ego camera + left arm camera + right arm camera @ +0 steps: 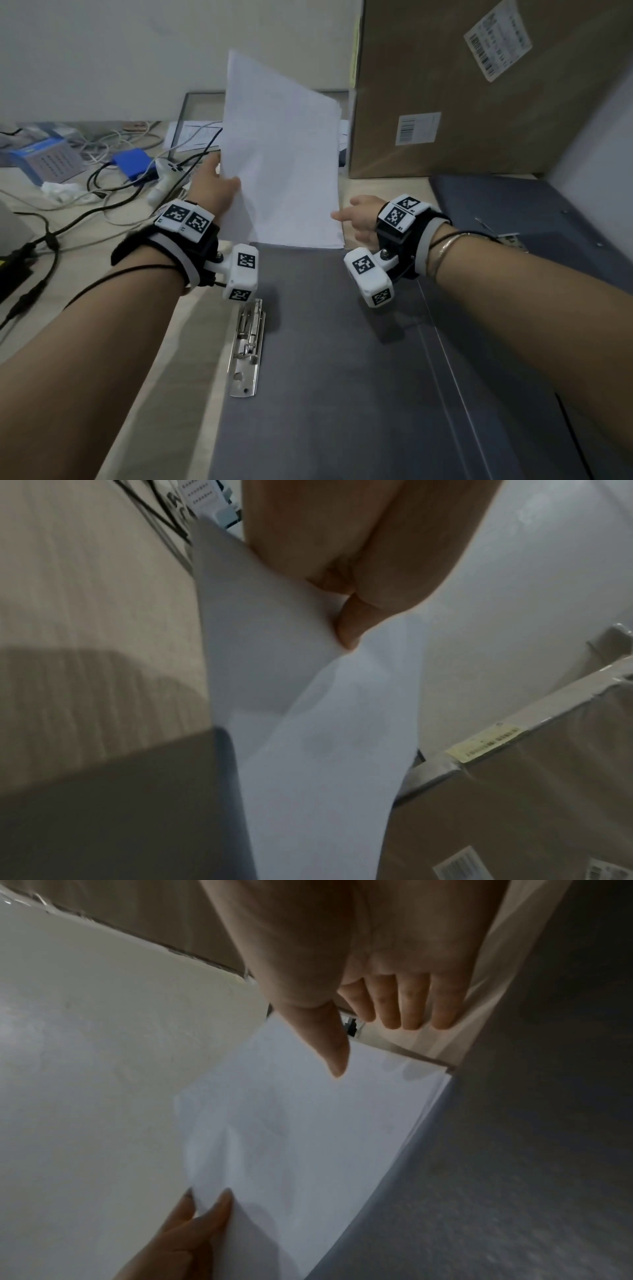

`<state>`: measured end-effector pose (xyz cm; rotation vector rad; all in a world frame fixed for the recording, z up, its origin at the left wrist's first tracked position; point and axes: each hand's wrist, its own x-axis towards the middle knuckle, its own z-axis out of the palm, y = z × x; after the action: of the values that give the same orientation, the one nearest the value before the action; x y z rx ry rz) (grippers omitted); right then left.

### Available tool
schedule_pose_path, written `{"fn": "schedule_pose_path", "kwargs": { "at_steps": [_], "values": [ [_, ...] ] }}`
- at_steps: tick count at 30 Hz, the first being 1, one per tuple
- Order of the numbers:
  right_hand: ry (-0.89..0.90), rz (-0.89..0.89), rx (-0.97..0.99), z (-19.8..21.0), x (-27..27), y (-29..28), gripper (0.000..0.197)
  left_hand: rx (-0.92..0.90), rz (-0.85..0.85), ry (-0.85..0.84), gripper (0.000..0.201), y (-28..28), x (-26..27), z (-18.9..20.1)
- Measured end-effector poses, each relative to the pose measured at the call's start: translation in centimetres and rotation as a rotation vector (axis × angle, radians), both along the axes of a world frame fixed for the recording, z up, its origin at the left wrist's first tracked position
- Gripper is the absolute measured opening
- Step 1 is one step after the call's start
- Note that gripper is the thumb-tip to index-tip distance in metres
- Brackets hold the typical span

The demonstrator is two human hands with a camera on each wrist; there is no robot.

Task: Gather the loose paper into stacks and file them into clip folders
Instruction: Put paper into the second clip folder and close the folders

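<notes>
two hands work a stack of paper (281,161) that stands on its lower edge at the far end of an open grey folder (342,377) on the desk (191,335). the left hand (214,186) grasps the stack's left edge, thumb in front and fingers (212,1213) behind, so the sheets lean up and away from it. the right hand (359,214) is released, fingers loose and holding nothing, its thumb (334,1047) pointing at the stack's lower right corner; whether it touches the paper i cannot tell. near the left wrist, on the folder's left side, lies the metal clip (247,346). beyond the right hand stands a large cardboard box (479,85), and to that hand's right lies a second grey folder (513,212). left of the left hand, cables (102,192) and a blue box (132,164) clutter the desk.
</notes>
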<state>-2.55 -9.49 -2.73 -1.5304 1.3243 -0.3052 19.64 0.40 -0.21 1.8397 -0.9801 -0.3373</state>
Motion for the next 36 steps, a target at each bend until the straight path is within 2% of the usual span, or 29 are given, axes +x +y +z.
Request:
{"fn": "schedule_pose_path", "kwargs": {
  "at_steps": [4, 6, 10, 13, 16, 18, 19, 21, 28, 36],
  "values": [
    [-0.203, 0.02, -0.036, 1.9, 1.3, 0.7, 0.085, -0.215, -0.091, 0.195, 0.042, 1.3, 0.4, 1.7],
    [-0.275, 0.005, -0.057, 3.0, 2.0, 1.0, 0.083, -0.279, -0.105, 0.257, 0.038, 1.8, 0.7, 2.5],
    [-0.386, -0.081, -0.213, 4.8, 2.5, 1.1, 0.047, -0.339, -0.105, 0.338, 0.036, 2.9, 1.1, 3.7],
    [-0.295, -0.062, -0.341, 5.6, 2.0, 2.1, 0.035, -0.285, -0.098, 0.374, 0.036, 3.5, 0.7, 3.4],
    [-0.141, 0.024, -0.442, 5.9, 1.0, 3.9, 0.038, -0.17, -0.074, 0.371, 0.034, 4.5, -0.1, 1.9],
    [-0.078, 0.058, -0.463, 5.6, 0.2, 5.2, 0.04, -0.075, -0.032, 0.327, 0.045, 5.1, 0.4, 0.0],
    [-0.08, 0.063, -0.442, 5.4, -0.1, 6.0, 0.04, -0.034, -0.025, 0.312, 0.049, 5.4, 0.6, -0.8],
    [-0.102, 0.052, -0.393, 4.9, -0.6, 7.1, 0.04, 0.029, -0.031, 0.316, 0.044, 6.1, 0.5, -2.1],
    [-0.084, 0.056, -0.339, 3.4, -0.8, 8.3, 0.038, 0.12, -0.035, 0.364, 0.042, 7.4, -0.1, -3.4],
    [-0.16, 0.001, -0.259, 2.6, 0.1, 7.8, 0.043, 0.085, -0.024, 0.369, 0.043, 7.8, -1.2, -1.1]
  ]
}}
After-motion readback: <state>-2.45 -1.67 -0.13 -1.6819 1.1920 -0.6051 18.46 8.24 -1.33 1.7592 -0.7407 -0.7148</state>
